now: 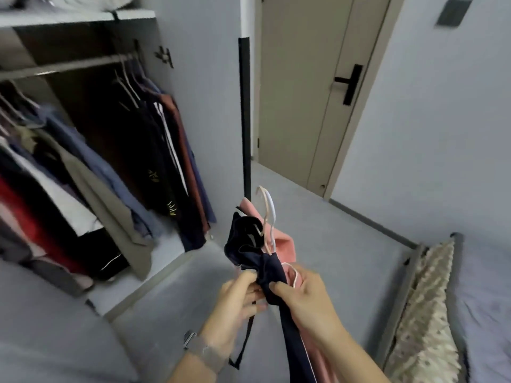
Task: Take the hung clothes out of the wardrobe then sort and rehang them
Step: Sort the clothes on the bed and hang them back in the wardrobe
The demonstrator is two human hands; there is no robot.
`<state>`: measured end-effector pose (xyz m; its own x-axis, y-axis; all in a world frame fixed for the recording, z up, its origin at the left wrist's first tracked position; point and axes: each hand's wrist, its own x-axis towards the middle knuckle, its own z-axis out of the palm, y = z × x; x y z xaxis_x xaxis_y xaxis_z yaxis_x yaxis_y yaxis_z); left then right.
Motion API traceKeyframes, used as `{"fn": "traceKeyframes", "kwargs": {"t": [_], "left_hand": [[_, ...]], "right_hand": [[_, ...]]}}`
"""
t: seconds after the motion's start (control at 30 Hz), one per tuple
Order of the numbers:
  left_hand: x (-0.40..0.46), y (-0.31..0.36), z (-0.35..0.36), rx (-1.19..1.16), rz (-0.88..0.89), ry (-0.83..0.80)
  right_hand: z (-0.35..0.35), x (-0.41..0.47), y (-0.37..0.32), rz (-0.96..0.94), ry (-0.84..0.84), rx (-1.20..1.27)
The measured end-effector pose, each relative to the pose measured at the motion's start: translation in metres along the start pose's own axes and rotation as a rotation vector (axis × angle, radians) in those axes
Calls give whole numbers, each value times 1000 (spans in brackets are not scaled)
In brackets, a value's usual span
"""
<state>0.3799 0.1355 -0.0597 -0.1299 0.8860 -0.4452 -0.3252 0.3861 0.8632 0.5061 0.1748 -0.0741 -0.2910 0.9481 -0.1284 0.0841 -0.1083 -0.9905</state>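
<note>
Near centre, left hand (237, 297) and right hand (302, 295) both gripping navy garment (272, 275), pink garment (283, 246) and white hangers (269, 214) behind; open wardrobe (83, 128) far left, clothes hung.

A navy garment (279, 275) with thin white piping lies against a pink one (284, 244), both on white hangers (269, 214). In the wardrobe hang a red piece (25, 217), a blue shirt (91, 161), an olive jacket (110, 211) and a black top (154, 161) (small gold marks on it). The door (301, 92) is beige with a black handle (349, 82). The floor (331, 244) is pale grey. The pillow (425, 299) is cream with grey dots.
</note>
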Motion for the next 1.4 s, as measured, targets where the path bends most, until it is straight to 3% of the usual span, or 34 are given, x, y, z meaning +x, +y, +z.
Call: {"fn": "traceKeyframes", "kwargs": {"t": [0.1, 0.33, 0.63, 1.1, 1.4], "left_hand": [[-6, 6, -21, -117, 26, 118], [9, 31, -103, -83, 89, 401], [75, 84, -219, 123, 279, 641], [196, 177, -332, 298, 370, 588], [341, 294, -372, 262, 325, 750]], "right_hand": [[31, 16, 1, 12, -123, -68], [133, 55, -15, 53, -380, 45], [235, 136, -40, 42, -410, 57], [288, 335, -83, -10, -204, -138], [322, 502, -123, -121, -491, -268]]}}
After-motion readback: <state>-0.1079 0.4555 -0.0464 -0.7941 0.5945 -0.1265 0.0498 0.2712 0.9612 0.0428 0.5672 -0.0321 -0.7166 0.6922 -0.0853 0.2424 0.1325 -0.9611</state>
